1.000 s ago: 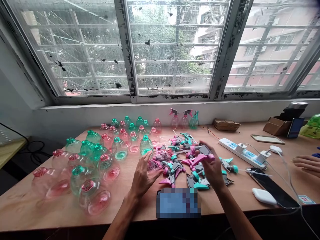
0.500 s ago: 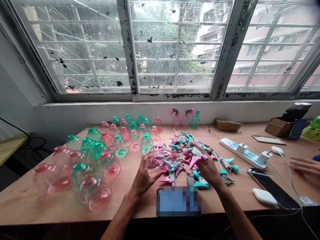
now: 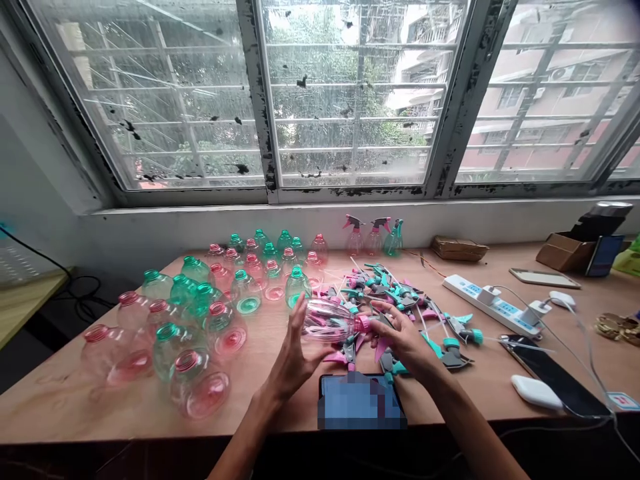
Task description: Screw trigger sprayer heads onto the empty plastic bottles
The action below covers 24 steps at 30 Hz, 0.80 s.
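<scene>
My left hand (image 3: 295, 350) cups the base of a clear pink bottle (image 3: 327, 319) that lies on its side above the wooden table (image 3: 60, 400). My right hand (image 3: 403, 337) grips a pink trigger sprayer head (image 3: 375, 328) at the bottle's neck. Under and behind both hands lies a heap of several pink, teal and grey sprayer heads (image 3: 395, 297). To the left stand several empty pink and green bottles (image 3: 200, 313).
Three finished spray bottles (image 3: 373, 235) stand by the wall. A phone (image 3: 361, 400) lies at the near edge. A power strip (image 3: 493, 303), a white mouse (image 3: 535, 392), a dark tablet (image 3: 550, 377) and cardboard boxes (image 3: 567, 252) sit to the right.
My right hand brought the pink sprayer head left and down to the neck of the bottle, which my left hand lifted. Another person's hand at the right edge has gone from view.
</scene>
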Each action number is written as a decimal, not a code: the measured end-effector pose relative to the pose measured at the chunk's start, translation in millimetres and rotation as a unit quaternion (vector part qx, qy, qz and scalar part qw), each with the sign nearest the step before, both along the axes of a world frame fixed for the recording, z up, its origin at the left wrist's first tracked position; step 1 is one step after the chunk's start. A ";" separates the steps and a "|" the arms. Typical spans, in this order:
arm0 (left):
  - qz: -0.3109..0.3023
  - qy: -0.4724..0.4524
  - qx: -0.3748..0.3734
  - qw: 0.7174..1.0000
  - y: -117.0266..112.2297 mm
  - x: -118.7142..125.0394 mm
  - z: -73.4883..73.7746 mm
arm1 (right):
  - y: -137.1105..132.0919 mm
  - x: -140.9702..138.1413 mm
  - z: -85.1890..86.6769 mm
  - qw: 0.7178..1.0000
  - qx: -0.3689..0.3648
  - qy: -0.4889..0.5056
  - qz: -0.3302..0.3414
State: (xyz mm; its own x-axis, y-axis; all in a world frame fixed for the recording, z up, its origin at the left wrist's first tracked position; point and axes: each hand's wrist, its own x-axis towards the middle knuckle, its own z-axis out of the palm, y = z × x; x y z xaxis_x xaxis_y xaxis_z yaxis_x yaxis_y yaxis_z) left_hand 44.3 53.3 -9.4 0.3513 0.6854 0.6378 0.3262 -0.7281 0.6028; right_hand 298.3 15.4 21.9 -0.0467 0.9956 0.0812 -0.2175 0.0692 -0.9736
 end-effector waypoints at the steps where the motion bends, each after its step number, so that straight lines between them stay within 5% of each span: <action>1: -0.013 -0.029 -0.022 0.999 -6.1 1.0 -0.7 | -4.0 -1.8 -1.7 1.000 -0.018 0.004 -0.005; 5: -0.034 -0.106 -0.111 0.988 -32.6 0.3 -3.8 | -36.5 -0.9 -13.3 0.998 -0.060 0.003 0.025; 12: -0.065 -0.050 0.019 0.996 -58.4 -7.8 -19.6 | -80.9 -3.5 -34.9 0.996 -0.085 0.020 0.002; 18: -0.128 -0.148 -0.199 0.960 -60.5 4.9 -23.3 | -67.3 -4.5 -32.8 0.999 -0.020 -0.026 -0.034; 24: -0.112 -0.182 -0.300 0.930 -53.3 8.5 -20.1 | -48.3 6.7 -48.4 1.000 0.014 -0.023 0.001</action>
State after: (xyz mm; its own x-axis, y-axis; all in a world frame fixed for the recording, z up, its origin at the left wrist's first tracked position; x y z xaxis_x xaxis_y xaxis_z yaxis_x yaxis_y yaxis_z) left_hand 52.8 0.0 -29.5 0.3631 0.8922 0.2688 -0.0981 -0.2503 0.9632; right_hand 305.0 -32.9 -26.5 -0.0522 0.9930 0.1058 -0.1720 0.0955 -0.9805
